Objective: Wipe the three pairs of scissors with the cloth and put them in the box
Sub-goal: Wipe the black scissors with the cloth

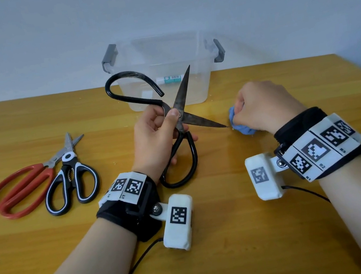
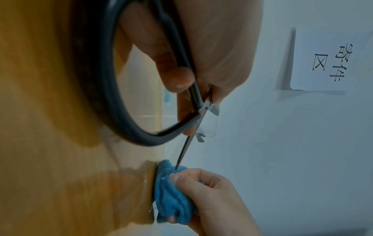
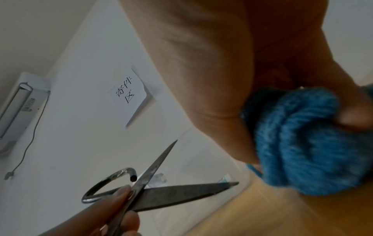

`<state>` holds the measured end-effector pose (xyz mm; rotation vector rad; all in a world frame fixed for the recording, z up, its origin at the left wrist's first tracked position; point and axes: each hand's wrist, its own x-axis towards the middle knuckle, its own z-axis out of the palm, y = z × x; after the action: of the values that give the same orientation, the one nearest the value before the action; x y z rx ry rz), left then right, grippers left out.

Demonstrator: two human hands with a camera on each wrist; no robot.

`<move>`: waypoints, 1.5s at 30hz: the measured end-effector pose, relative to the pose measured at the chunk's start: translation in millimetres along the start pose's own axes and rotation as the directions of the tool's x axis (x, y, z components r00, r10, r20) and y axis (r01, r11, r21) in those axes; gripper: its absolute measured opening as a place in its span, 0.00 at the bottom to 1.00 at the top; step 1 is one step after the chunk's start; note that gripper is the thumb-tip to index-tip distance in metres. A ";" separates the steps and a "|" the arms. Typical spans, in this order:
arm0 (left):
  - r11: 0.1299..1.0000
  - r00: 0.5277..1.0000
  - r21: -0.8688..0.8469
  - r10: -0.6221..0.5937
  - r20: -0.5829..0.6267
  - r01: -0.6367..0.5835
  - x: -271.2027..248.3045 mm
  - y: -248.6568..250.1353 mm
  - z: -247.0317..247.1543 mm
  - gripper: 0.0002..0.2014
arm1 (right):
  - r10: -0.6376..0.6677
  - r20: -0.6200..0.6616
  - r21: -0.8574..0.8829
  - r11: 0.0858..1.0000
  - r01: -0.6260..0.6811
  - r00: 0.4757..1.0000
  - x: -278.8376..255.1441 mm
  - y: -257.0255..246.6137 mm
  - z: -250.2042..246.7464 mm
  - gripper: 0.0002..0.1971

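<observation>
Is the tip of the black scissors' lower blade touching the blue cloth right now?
Touching. In the left wrist view the blade tip of the black scissors ends right on the blue cloth bunched in the right hand, with no gap.

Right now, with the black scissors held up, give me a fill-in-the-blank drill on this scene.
1. The left hand holds the black scissors with their blades ____.
2. The right hand grips a bunched cloth coloured ____.
3. The number of scissors lying on the table is ____.
4. The clear box holds ____ scissors.

Missing words: open; blue; two; no
</observation>
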<state>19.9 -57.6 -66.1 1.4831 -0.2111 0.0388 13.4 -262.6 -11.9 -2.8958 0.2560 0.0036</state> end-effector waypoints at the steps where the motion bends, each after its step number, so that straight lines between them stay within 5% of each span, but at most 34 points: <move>1: 1.000 1.000 -0.009 -0.012 -0.008 0.012 0.1 1.0 0.0 0.08 | 0.003 -0.041 0.035 0.999 -0.002 0.999 -0.3 0.9 -2.3 0.11; 5: 0.997 0.998 -0.043 -0.069 -0.006 0.068 0.9 2.8 0.7 0.10 | -0.036 -0.283 0.200 0.975 0.095 0.958 -1.4 0.8 -8.1 0.07; 17: 0.993 0.999 -0.116 -0.028 0.037 0.032 -2.8 6.0 0.7 0.08 | -0.008 -0.481 0.527 0.797 0.297 0.877 -0.6 -6.0 -12.7 0.22; 22: 0.991 0.998 -0.137 -0.004 0.055 0.011 -3.2 6.0 0.4 0.07 | 0.033 -0.323 0.500 0.854 0.141 0.946 7.4 1.6 -2.7 0.35; 26: 0.989 0.998 -0.149 0.018 0.065 -0.009 -3.2 5.1 -0.5 0.08 | -0.035 -0.272 0.410 0.900 0.149 0.962 10.8 5.7 -3.3 0.19; 30: 0.983 0.995 -0.183 0.020 0.096 -0.002 -3.7 4.6 -1.0 0.08 | -0.064 -0.308 0.388 0.903 0.187 0.949 4.5 -0.6 -5.8 0.21; 39: 0.981 0.999 -0.190 0.050 0.018 -0.046 -2.3 3.9 -0.2 0.07 | -0.178 -0.191 0.464 0.850 0.249 0.965 -15.6 -20.4 -22.9 0.23; 45: 0.981 0.995 -0.183 0.050 -0.089 -0.065 2.0 1.9 0.2 0.09 | -0.198 -0.190 0.627 0.729 0.274 0.962 -17.7 -21.1 -27.7 0.21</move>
<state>21.5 -57.9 -63.8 1.2868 -0.1846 0.1248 -0.9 -245.7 20.3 -2.2023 -0.0938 -0.2439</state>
